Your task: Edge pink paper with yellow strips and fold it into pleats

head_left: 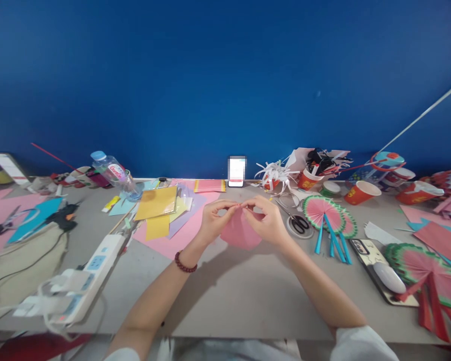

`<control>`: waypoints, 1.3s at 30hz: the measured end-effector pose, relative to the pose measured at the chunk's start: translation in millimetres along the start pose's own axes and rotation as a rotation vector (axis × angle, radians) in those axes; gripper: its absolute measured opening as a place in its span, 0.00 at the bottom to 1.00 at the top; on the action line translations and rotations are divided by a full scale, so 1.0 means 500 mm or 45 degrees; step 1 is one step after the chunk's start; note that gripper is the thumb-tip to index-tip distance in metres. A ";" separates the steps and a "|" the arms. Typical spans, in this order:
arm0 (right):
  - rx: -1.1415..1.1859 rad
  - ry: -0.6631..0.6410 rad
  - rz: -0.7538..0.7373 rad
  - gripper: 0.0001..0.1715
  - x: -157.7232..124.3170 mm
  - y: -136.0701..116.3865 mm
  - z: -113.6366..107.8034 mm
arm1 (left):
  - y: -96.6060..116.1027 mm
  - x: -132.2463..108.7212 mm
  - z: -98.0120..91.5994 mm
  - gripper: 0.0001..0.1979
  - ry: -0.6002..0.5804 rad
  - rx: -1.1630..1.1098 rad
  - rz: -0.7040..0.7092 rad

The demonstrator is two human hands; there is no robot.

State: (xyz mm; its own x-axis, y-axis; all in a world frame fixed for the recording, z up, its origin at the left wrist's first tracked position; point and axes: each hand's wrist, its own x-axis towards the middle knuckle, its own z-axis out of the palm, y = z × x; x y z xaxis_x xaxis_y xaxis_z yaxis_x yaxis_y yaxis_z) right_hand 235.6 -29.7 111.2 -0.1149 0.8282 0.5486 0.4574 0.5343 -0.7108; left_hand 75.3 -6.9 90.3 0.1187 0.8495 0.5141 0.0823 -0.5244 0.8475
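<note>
A pink sheet of paper (239, 231) is held up just above the grey table (240, 296) in front of me. My left hand (215, 220) pinches its upper edge from the left, fingers closed on it. My right hand (266, 219) pinches the same edge from the right, and the fingertips of both hands almost meet at the top of the sheet. A dark red bead bracelet (185, 264) circles my left wrist.
Scissors (297, 222) and pink-and-green paper fans (328, 214) with blue sticks lie to the right. Yellow and pink sheets (161, 208), a water bottle (115, 174) and a white power strip (86, 276) lie to the left. A phone (236, 171) leans on the blue wall; red cups (362, 192) stand behind.
</note>
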 end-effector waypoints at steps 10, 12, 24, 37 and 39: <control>-0.048 0.054 0.053 0.06 0.005 0.005 -0.009 | 0.000 -0.004 0.001 0.07 0.068 -0.013 -0.005; -0.078 0.042 0.023 0.06 0.004 0.006 -0.009 | -0.001 -0.005 0.003 0.08 0.080 -0.017 -0.013; -0.095 0.098 -0.060 0.05 0.003 -0.006 -0.009 | 0.001 -0.010 0.004 0.12 -0.021 -0.225 -0.207; -0.023 0.144 0.117 0.09 0.007 -0.007 -0.013 | 0.002 -0.007 0.016 0.13 -0.084 -0.260 -0.441; -0.018 0.122 0.135 0.09 0.009 -0.003 -0.014 | 0.000 -0.006 0.016 0.13 -0.108 -0.241 -0.440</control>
State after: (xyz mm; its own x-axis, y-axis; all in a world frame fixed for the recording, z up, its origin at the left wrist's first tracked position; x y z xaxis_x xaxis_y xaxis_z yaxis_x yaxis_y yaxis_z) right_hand 240.4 -28.1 117.9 0.0194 0.8594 0.5109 0.4749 0.4418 -0.7611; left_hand 82.7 -10.2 87.8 0.1979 0.9619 0.1887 -0.0514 -0.1821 0.9819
